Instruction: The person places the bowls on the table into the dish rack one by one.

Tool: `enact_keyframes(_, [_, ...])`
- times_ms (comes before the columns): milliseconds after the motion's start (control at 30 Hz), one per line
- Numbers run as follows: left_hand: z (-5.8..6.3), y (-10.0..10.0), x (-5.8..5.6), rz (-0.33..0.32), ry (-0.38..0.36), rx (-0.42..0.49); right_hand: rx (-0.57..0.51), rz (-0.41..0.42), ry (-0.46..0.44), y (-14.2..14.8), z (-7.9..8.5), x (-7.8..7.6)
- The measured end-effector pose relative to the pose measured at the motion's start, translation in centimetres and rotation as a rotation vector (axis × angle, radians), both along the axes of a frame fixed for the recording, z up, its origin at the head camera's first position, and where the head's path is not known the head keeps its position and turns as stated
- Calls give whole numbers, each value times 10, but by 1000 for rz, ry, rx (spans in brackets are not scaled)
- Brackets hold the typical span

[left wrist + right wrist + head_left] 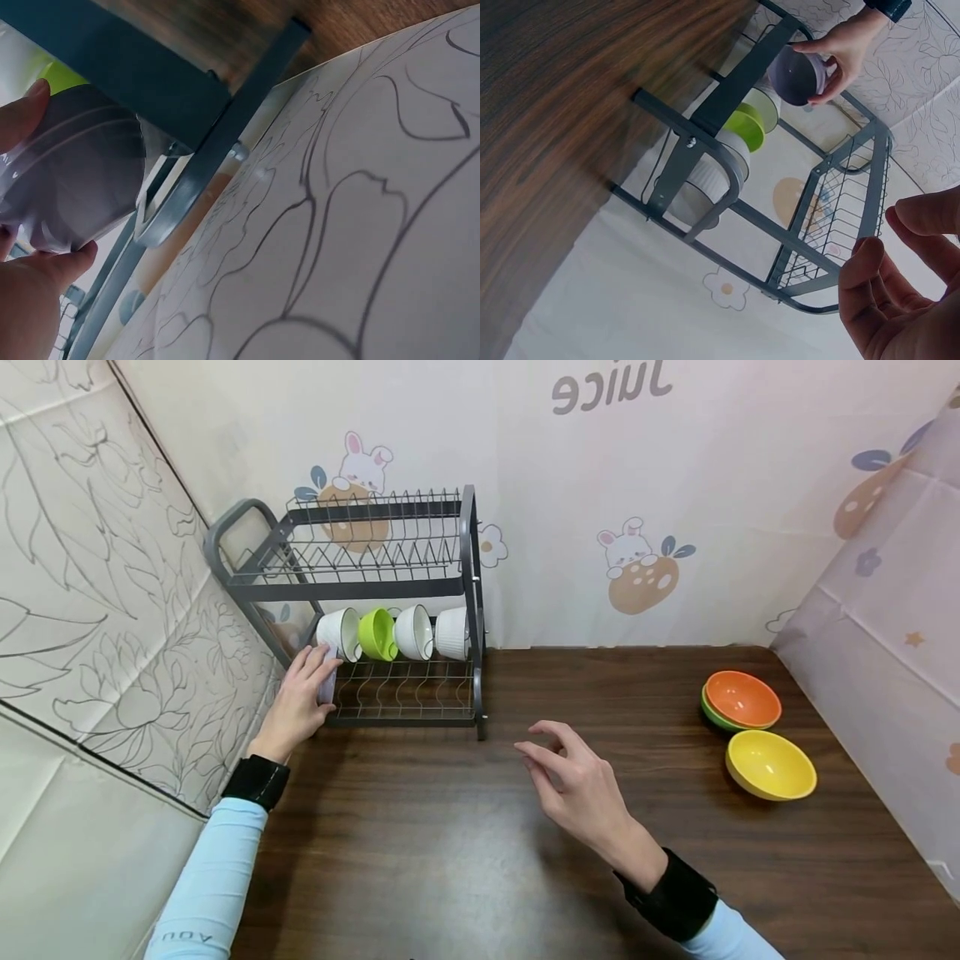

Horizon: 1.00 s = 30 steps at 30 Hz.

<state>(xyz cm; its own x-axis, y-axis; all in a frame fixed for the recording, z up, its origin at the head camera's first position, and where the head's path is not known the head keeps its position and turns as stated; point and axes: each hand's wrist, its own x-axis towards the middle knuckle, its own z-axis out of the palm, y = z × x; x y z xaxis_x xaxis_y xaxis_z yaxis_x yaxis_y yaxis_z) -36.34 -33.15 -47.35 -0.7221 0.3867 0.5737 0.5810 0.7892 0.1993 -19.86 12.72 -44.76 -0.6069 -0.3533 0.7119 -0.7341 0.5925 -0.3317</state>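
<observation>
My left hand point(294, 700) grips a purple-grey bowl point(795, 75) at the left end of the dish rack's point(352, 589) lower tier. In the left wrist view, thumb and fingers pinch the bowl's point(86, 169) edges; its dark outer side faces the camera. To its right on that tier, tipped on their sides, stand a white cup point(330, 631), a lime green cup point(377, 635), another white cup point(412, 633) and a ribbed white cup point(451, 633). Over the table my right hand point(581, 785) hangs with fingers loosely bent, holding nothing.
An orange bowl point(742, 697) nests in a green bowl point(714, 717) at the table's right side, with a yellow bowl point(770, 766) in front of them. The upper wire tier point(360, 543) overhangs the cups. Patterned cloth walls border the wooden table point(420, 827) at back and sides.
</observation>
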Motion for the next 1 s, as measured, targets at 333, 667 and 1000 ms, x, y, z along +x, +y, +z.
enact_keyframes(333, [-11, -5, -8, 34, -70, -23, -14, -34, -12, 0, 0, 3])
enact_keyframes(667, [-13, -9, -16, 55, -105, 18, -56, -53, -1, -1, -2, 1])
enact_keyframes(1000, [-10, -8, -13, 68, -134, 18, -67, -59, -10, -1, -4, 2])
